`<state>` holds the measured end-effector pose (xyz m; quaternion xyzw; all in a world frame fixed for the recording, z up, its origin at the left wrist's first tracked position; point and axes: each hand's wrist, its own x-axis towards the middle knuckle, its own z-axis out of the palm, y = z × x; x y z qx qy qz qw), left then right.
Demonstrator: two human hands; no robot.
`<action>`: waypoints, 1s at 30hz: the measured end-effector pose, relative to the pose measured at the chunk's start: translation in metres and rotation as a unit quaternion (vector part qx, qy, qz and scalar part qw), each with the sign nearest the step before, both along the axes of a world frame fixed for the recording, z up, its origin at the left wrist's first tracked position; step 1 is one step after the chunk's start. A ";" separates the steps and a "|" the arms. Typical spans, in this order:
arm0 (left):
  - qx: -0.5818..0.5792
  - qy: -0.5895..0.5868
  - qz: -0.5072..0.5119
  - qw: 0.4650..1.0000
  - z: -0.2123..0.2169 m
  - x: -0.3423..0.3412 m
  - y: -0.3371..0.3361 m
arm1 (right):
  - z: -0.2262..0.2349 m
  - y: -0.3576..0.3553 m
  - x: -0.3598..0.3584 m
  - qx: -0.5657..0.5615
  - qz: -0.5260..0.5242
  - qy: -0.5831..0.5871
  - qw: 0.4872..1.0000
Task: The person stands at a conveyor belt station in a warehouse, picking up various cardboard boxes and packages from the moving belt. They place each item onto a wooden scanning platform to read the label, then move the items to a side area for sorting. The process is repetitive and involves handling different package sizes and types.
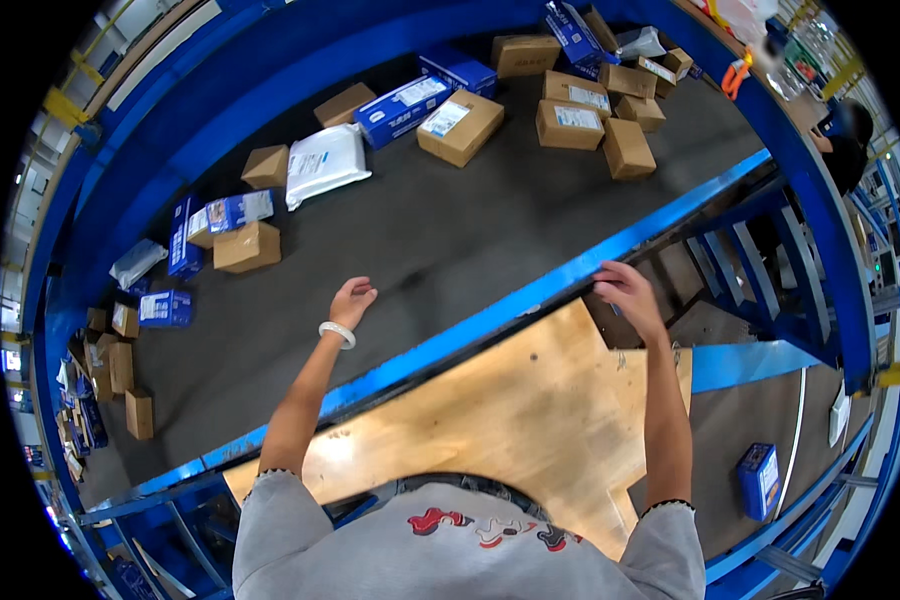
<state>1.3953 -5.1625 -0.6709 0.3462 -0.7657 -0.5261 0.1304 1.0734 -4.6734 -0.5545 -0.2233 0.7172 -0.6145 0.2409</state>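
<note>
Grey T-shirt (390,550) nearest, two bare hands out ahead by a dark belt (510,220) of parcels

From the left, small parcels (100,368) crowd that end of the belt, with a brown box (139,414) on their near side. Farther along lie a blue box (165,309) and a grey bag (138,264), then a brown carton (247,248), the parcel nearest the left hand (353,300), lying beyond it to the left and apart from it. A flat white parcel (327,162) lies farther off.

The left hand is over the belt, fingers loosely curled and thumb a little apart; whether it brushes the belt I cannot tell. A white bracelet (338,331) circles its wrist. Farther off are a blue-and-white box (403,110) and, to its right, a labelled carton (460,127). A blue rail (450,337) runs between the belt and a wooden table (500,390) on the near side.

Farther right, a group of brown cartons (570,125) sits on the far part of the belt. The right hand (622,290) is just beside the rail, fingers bent and slightly spread; contact with it cannot be made out. On the near right, a blue package (759,482) rests on another dark surface (700,430), and a person in dark clothing (848,165) is partly visible at the far right
</note>
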 end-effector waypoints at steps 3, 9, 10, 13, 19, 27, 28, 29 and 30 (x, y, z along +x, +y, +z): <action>-0.035 -0.093 -0.015 0.995 -0.036 -0.075 -0.060 | -0.031 -0.082 -0.061 0.047 0.025 0.119 0.992; -0.193 -0.051 -0.015 0.980 -0.026 -0.300 -0.171 | -0.075 -0.197 -0.242 0.215 -0.032 0.467 0.857; -0.221 -0.077 -0.021 0.972 -0.019 -0.339 -0.178 | -0.082 -0.211 -0.268 0.263 -0.026 0.460 0.848; -0.266 -0.126 -0.039 0.955 0.005 -0.453 -0.198 | -0.094 -0.251 -0.364 0.355 -0.007 0.501 0.789; -0.061 -0.229 -0.075 0.969 -0.023 -0.543 -0.256 | -0.133 -0.339 -0.484 0.515 0.082 0.506 0.687; 0.172 -0.104 -0.027 0.979 -0.103 -0.509 -0.232 | -0.140 -0.396 -0.414 0.604 0.026 0.286 0.744; 0.172 -0.089 -0.020 0.981 -0.098 -0.532 -0.200 | -0.130 -0.392 -0.424 0.604 0.018 0.197 0.772; 0.165 -0.064 -0.007 0.984 -0.082 -0.555 -0.172 | -0.112 -0.391 -0.440 0.590 0.008 0.116 0.799; 0.178 -0.042 -0.014 0.983 -0.085 -0.552 -0.156 | -0.113 -0.389 -0.432 0.560 -0.008 0.091 0.824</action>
